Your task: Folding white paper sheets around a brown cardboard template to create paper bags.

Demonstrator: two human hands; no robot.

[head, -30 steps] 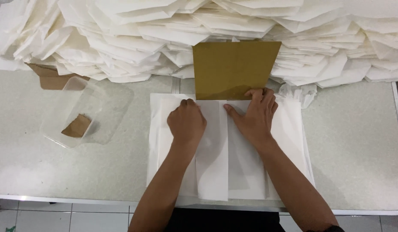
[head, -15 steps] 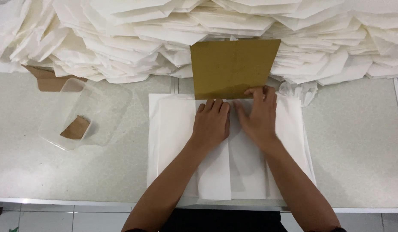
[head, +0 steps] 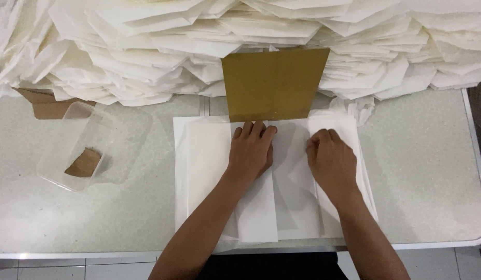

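Note:
A stack of white paper sheets (head: pixel 204 166) lies on the grey table (head: pixel 422 171) in front of me. My left hand (head: pixel 252 150) presses flat on a folded flap near the middle, fingers together, fingertips just below a brown cardboard template (head: pixel 274 83). My right hand (head: pixel 331 163) rests on the right side of the sheets, fingers curled on a thin translucent flap of paper (head: pixel 297 176). The template lies partly on the sheets and partly against the paper heap behind.
A big heap of folded white paper pieces (head: pixel 147 46) fills the back of the table. A clear plastic tub (head: pixel 82 148) with a brown cardboard scrap inside stands at the left. Brown cardboard (head: pixel 46 106) pokes out under the heap. The table's front edge is close to me.
My left hand slid right from the left flap to the centre. My right hand moved off the template's corner to the right side of the sheets, where it curls on a flap.

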